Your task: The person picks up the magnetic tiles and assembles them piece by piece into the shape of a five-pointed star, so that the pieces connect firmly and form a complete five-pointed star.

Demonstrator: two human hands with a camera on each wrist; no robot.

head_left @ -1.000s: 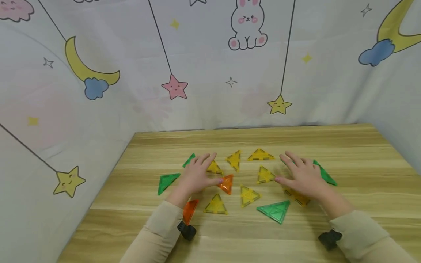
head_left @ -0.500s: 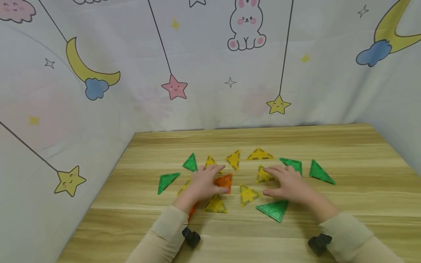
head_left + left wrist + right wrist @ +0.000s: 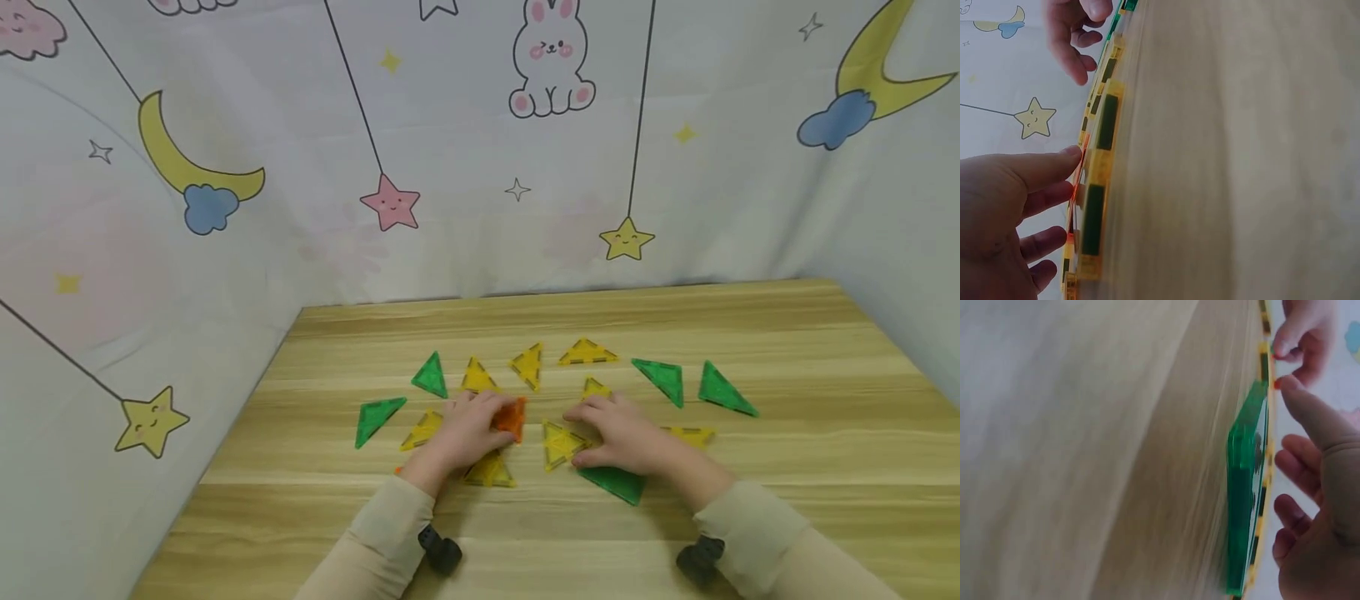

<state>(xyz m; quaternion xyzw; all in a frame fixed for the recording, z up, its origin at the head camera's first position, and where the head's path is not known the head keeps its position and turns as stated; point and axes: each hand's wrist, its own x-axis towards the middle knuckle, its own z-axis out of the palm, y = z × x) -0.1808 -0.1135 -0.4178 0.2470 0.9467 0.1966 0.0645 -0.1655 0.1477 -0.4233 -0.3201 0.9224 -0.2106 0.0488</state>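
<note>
the left hand (image 3: 467, 427) is resting at an orange triangular tile (image 3: 512, 417) that is lying left of the middle of the wooden table (image 3: 285, 517); its thumb and fingers are bending around the tile's edges, and whether they are actually pinching it cannot be told, even from the left wrist view. the right hand (image 3: 618, 433) is gripping nothing, its thumb and loosely bent fingers parting beside a yellow triangle (image 3: 558, 446) that is lying between the two hands. under the right hand's near side a green triangle (image 3: 615, 485) is showing partly, while another yellow tile (image 3: 595, 387) is peeking out behind its fingers. one more yellow piece (image 3: 489, 472) is lying just in front of the left hand, partly covered by it. farther back, more yellow and green triangles are lying scattered, among them a yellow one (image 3: 588, 352) near the far edge and two green ones (image 3: 726, 392) at the right. a black wrist camera (image 3: 438, 550) is sitting at the left cuff, and a patterned white cloth (image 3: 450, 125) is hanging behind the table.
</note>
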